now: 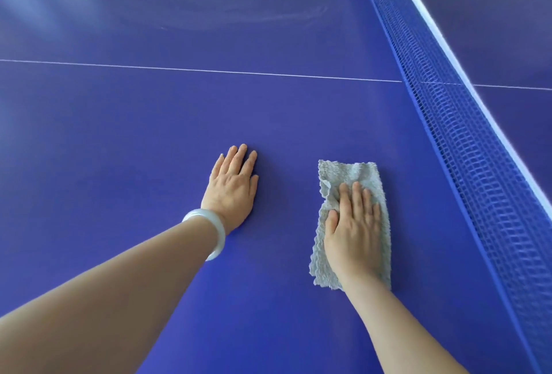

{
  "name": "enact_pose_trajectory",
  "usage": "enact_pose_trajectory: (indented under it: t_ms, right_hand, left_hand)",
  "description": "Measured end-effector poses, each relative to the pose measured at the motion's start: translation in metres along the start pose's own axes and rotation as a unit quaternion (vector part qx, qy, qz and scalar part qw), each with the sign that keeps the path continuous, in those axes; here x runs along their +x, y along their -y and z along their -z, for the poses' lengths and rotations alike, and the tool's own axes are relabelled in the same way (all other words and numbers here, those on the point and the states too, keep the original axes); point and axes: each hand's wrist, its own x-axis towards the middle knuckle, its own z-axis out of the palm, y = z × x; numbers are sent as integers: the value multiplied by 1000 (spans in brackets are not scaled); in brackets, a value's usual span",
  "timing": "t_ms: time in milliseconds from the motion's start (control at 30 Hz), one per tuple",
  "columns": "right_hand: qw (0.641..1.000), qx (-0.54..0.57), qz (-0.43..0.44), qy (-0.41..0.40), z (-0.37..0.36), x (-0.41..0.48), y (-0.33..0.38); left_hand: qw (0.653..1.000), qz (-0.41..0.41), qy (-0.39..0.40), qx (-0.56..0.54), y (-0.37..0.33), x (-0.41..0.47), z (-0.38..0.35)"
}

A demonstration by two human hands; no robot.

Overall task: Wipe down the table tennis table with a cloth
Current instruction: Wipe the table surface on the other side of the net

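Observation:
The blue table tennis table (149, 122) fills the view. A grey folded cloth (355, 173) lies flat on it, a little left of the net. My right hand (354, 230) presses flat on the cloth with straight fingers, covering its lower half. My left hand (233, 188) rests palm down on the bare table to the left of the cloth, fingers straight, with a pale bangle on the wrist.
The blue net (466, 146) with its white top band runs diagonally from top centre to the lower right. A thin white centre line (194, 70) crosses the table. Faint curved wipe streaks (268, 18) show on the far surface.

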Motion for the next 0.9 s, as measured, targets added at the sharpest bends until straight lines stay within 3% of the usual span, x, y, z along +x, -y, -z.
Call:
enact_pose_trajectory:
  t_ms: [200, 400, 633, 767, 900]
  right_hand:
    - [997, 1, 70, 16, -1, -58, 26]
    - [982, 64, 178, 29, -11, -143, 64]
    - [941, 224, 252, 19, -27, -259, 132]
    - [919, 270, 275, 89, -28, -317, 169]
    - [872, 245, 363, 218, -21, -363, 212]
  left_hand:
    - [997, -58, 45, 29, 40, -147, 13]
    - [994, 89, 59, 2, 113, -285, 28]
    - [989, 128, 57, -48, 112, -344, 33]
    - [986, 124, 86, -72, 114, -392, 44]
    - [949, 275, 57, -145, 138, -451, 66]
